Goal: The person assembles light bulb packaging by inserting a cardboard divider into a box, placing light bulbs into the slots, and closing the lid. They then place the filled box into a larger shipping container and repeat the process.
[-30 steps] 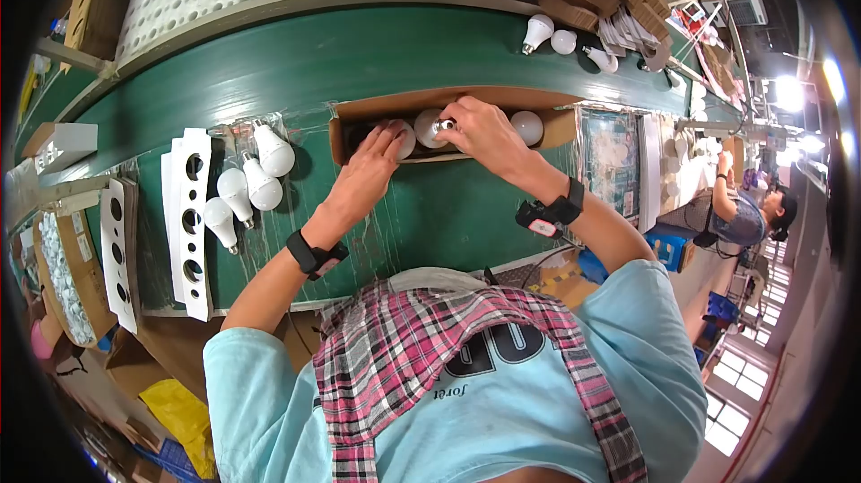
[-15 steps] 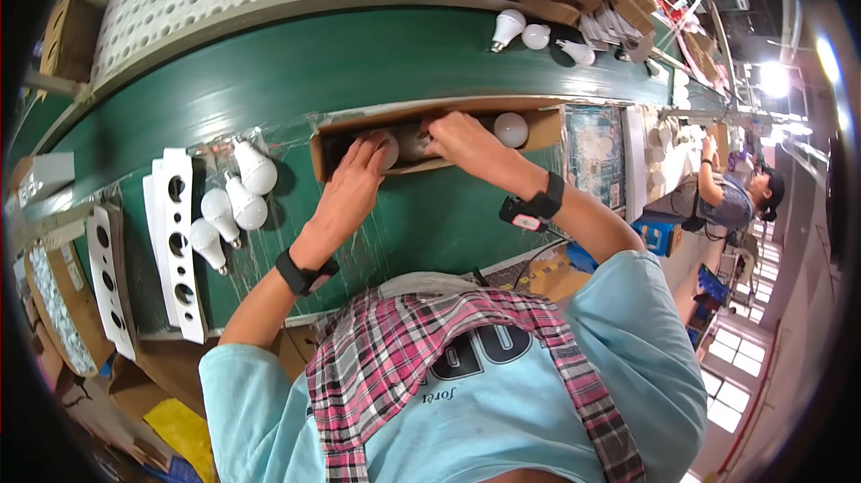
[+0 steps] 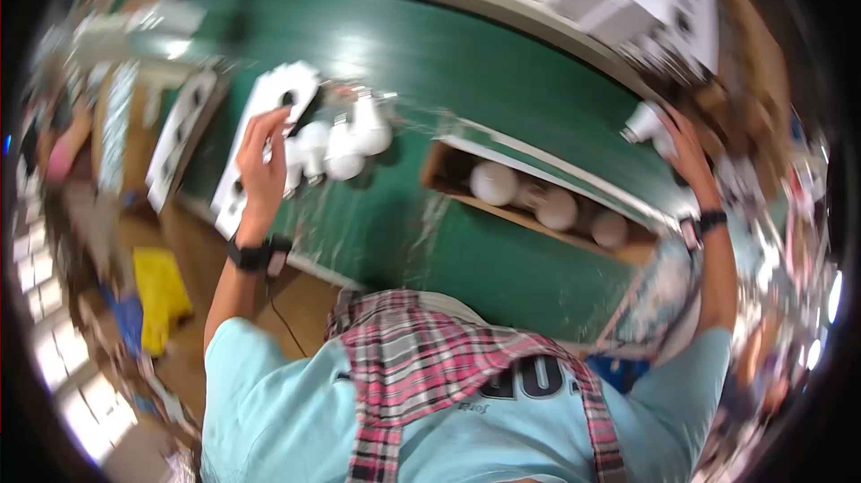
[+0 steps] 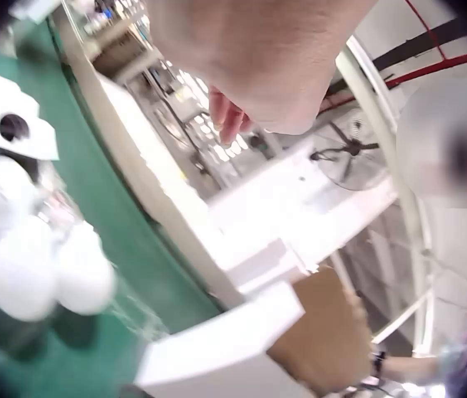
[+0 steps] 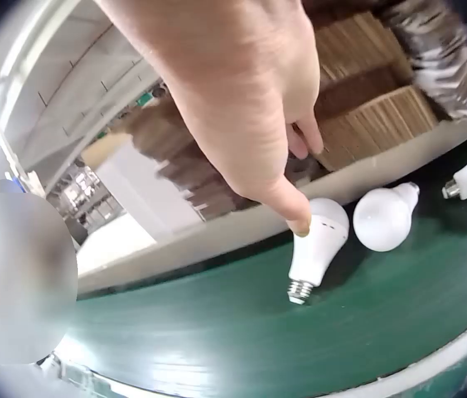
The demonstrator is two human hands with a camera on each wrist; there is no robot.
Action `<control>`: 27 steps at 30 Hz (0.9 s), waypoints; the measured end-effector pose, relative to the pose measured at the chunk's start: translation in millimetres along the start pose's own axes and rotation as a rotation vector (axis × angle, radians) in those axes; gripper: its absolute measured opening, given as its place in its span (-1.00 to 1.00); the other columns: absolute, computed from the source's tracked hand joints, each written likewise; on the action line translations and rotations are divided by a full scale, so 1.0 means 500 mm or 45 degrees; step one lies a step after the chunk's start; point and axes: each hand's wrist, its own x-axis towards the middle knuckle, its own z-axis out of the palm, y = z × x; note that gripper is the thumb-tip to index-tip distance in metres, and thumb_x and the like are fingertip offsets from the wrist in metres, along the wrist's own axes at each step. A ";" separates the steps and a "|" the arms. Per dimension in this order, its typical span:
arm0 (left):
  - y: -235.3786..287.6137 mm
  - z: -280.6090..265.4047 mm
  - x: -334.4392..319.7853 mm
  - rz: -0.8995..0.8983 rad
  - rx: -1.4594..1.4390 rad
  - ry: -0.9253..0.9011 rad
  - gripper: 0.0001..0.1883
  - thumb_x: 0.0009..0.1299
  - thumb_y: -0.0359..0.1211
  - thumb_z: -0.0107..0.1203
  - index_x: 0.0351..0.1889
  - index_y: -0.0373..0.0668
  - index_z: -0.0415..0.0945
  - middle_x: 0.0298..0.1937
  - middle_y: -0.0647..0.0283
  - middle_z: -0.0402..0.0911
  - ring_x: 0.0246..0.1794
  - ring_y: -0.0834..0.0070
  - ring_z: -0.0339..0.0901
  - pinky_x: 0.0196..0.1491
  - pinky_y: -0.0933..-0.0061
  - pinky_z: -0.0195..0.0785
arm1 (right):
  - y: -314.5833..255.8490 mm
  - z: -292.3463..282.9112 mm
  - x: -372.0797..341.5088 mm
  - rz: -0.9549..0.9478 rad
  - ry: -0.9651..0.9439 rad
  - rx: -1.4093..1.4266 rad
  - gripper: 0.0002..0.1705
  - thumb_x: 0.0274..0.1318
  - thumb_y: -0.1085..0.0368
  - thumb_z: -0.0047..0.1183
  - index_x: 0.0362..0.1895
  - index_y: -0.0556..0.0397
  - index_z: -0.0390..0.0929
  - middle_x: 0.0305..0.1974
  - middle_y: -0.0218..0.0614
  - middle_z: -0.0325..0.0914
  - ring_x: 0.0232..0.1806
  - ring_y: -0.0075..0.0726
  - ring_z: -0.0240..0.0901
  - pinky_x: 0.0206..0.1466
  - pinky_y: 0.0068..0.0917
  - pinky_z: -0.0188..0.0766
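Observation:
In the head view, my right hand [image 3: 689, 160] reaches across the green surface, with thumb and fingers around the globe of a white bulb [image 3: 644, 122]. My thumb rests against this bulb [image 5: 319, 249] in the right wrist view; some fingertips are hidden. My left hand [image 3: 262, 182] hangs over a white strip with round holes [image 3: 296, 79], fingers slightly bent and apparently holding nothing. Just to its right lie several white bulbs [image 3: 369, 129]. Between my hands, a long open cardboard box [image 3: 489, 207] contains three bulbs, one of them [image 3: 493, 183] at its left end.
Another holed strip [image 3: 176, 138] stands farther left. Beyond the green surface [image 3: 430, 43] are white boxes [image 3: 619, 12] and stacked cardboard [image 5: 374, 124]. Two more bulbs, one of them round-faced [image 5: 382, 220], lie beside the gripped one in the right wrist view.
Both hands have left the box: the left moved left to the holed strip, the right moved out to a bulb at the far side. The view has turned, and three globes show uncovered in the box.

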 end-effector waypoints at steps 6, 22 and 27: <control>-0.226 -0.170 -0.221 -0.571 0.661 -0.346 -0.32 0.14 -0.48 0.25 0.24 -0.28 0.21 0.21 0.00 0.31 0.23 0.07 0.28 0.24 0.22 0.19 | 0.057 0.131 0.075 0.075 -0.065 0.024 -0.02 -0.53 0.65 0.29 0.19 -0.09 0.31 0.19 -0.19 0.19 0.20 0.10 0.21 0.19 -0.13 0.28; -0.399 -0.231 -0.356 -0.605 0.554 -0.551 -0.07 -0.03 -0.19 0.36 0.32 -0.23 0.14 0.23 -0.08 0.32 0.27 0.03 0.25 0.31 0.09 0.06 | -0.159 -0.174 -0.046 0.456 0.397 0.455 -0.35 -0.08 0.27 0.22 0.16 0.06 0.34 -0.01 -0.10 0.48 0.02 -0.16 0.44 0.15 -0.32 0.29; -0.373 -0.276 -0.313 -0.705 -0.120 -0.203 -0.47 0.25 -0.40 0.09 0.20 -0.34 0.28 0.14 0.10 0.40 0.17 0.32 0.35 0.25 0.36 0.17 | -0.429 -0.275 -0.095 0.269 0.598 0.669 -0.38 -0.14 0.29 0.19 0.11 0.06 0.39 0.04 -0.21 0.45 0.01 -0.29 0.39 0.12 -0.37 0.29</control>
